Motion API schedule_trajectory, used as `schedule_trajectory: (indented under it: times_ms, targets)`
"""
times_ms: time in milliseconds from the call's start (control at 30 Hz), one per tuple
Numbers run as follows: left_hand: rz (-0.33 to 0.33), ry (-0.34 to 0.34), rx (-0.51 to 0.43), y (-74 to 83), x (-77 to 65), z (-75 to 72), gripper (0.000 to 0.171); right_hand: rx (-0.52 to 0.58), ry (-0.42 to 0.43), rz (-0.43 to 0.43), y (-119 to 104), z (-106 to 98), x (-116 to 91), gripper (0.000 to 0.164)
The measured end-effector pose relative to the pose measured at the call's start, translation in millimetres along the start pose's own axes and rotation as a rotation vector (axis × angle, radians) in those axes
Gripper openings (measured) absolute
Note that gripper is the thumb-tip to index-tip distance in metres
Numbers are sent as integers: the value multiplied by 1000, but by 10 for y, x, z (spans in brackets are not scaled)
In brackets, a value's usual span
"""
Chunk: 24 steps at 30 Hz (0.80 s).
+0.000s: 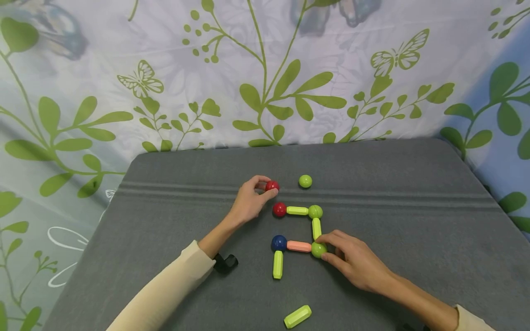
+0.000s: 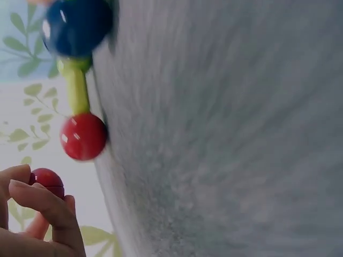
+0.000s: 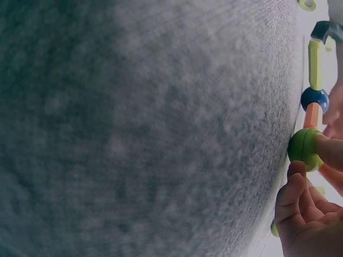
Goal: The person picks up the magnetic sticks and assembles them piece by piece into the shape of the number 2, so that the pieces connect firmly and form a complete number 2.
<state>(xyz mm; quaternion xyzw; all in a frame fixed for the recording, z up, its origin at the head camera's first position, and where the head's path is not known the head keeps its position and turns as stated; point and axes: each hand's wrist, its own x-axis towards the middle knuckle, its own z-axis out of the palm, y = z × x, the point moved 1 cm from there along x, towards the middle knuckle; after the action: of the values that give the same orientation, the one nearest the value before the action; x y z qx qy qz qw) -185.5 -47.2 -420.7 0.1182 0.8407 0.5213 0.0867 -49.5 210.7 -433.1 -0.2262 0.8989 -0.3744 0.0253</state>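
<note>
My left hand (image 1: pixel 248 202) pinches a red ball (image 1: pixel 272 185) between thumb and fingers, just beyond the chain of balls and rods. In the left wrist view this ball (image 2: pixel 49 181) is held apart from the chain's red ball (image 2: pixel 84 136). The chain runs from that red ball (image 1: pixel 279 209) through yellow-green rods (image 1: pixel 297 210) and a green ball (image 1: pixel 315 211) to a nearer green ball (image 1: pixel 319 250). A salmon rod (image 1: pixel 299 247) then joins a blue ball (image 1: pixel 279 243), with another yellow-green rod (image 1: pixel 278 265) below it. My right hand (image 1: pixel 356 262) grips the nearer green ball.
A separate green ball (image 1: pixel 305 181) lies toward the back of the grey table (image 1: pixel 165 216). One loose yellow-green rod (image 1: pixel 297 316) lies near the front. A leaf-patterned cloth (image 1: pixel 186 69) hangs behind the table.
</note>
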Motion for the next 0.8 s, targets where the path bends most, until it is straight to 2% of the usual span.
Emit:
schedule_trajectory:
  times_ms: [100,200,433,633,800]
  targets:
    - [18,-13,-20,35,-201,-21,34,1,2,1,3,11,1,28]
    - [35,-46,0,50,-419,-30,34,-2,2,1,9,19,1,28]
    - [35,-204,30,66,-878,-37,31,-8,14,-1,21,24,2,29]
    - [39,-358,39,61,-1144,-5,28,-2,14,-3,8,26,-5,28]
    - [66,-472,20,42,-1264,27,28,-25,7,20,9,19,-1,29]
